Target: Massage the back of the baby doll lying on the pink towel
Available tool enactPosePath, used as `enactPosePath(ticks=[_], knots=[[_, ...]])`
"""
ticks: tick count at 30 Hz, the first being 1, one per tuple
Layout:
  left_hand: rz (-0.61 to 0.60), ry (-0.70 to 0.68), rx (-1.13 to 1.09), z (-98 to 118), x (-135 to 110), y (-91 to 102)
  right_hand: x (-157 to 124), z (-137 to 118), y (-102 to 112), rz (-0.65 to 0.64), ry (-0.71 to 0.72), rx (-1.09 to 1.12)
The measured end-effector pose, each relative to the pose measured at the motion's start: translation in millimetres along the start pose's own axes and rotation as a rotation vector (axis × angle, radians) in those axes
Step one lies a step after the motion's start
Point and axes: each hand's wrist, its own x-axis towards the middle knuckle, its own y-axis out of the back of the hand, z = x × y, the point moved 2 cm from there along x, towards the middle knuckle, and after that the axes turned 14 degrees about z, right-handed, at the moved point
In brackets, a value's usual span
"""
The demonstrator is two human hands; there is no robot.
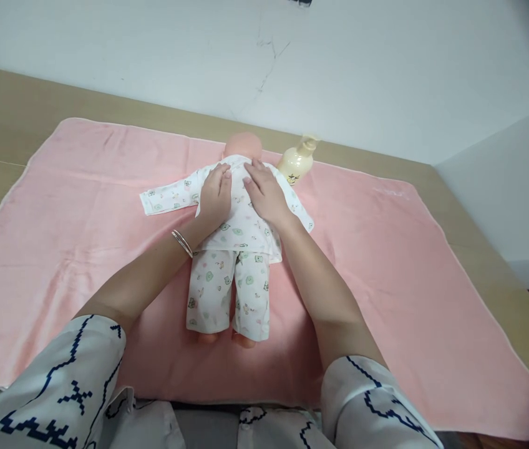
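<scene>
A baby doll (pixel 242 144) lies with its head toward the wall and only the smooth crown showing. It wears a white printed long-sleeved top (pixel 241 234) and matching trousers (pixel 209 290), with the feet peeking out at the cuffs. My left hand (pixel 216 192) rests on the left side of the upper top, fingers close together and extended. On the other side my right hand (pixel 267 192) lies flat over the top near the shoulder, its fingers slightly apart. Neither hand appears to grip anything.
Beside the doll's head stands a pale yellow pump bottle (pixel 296 162). A pink blanket (pixel 386 262) with light creases lies under the doll, covering much of a wooden table (pixel 480 243). The white wall (pixel 152 56) rises right behind the table.
</scene>
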Motion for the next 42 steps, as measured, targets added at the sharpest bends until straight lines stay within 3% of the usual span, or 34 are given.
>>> enactPosePath(ticks=[5, 8, 11, 15, 18, 21, 24, 28, 32, 36, 42], knots=[[0.024, 0.001, 0.01, -2.0, -1.4, 0.7, -10.2, -25.7, 3.5, 0.037, -0.089, -0.187], [0.033, 0.02, 0.0, -4.1, -1.5, 0.8, -12.5, -40.3, 1.8, -0.035, 0.023, -0.168], [0.016, 0.019, -0.008, -3.7, -1.7, 0.5, -5.3, -27.3, 1.9, -0.11, 0.089, -0.059], [0.009, 0.019, -0.014, -1.1, -2.2, 0.2, -1.0, -6.5, 4.5, -0.05, -0.067, -0.075], [0.013, 0.018, 0.006, -0.7, -2.2, 0.3, -9.7, -18.1, 3.1, 0.026, -0.153, -0.187], [0.017, 0.005, 0.035, -1.5, -2.0, 0.5, -14.9, -32.7, -1.3, 0.035, -0.028, -0.155], [0.01, -0.024, 0.061, -1.8, -2.1, 0.3, -10.5, -24.8, -3.1, 0.007, 0.072, -0.058], [0.002, -0.058, 0.157, -2.3, -1.4, -1.3, -6.0, -7.6, 2.3, 0.094, -0.046, -0.036], [-0.067, -0.049, 0.259, -5.6, 2.3, -3.6, -12.3, -19.1, 6.9, 0.183, -0.138, -0.132], [-0.139, -0.127, 0.323, -8.6, 5.3, -5.5, -10.4, -18.1, 3.9, 0.141, -0.18, -0.103], [-0.208, -0.167, 0.384, -9.7, 3.9, -9.4, 0.0, 7.2, -2.4, 0.007, 0.002, -0.028]])
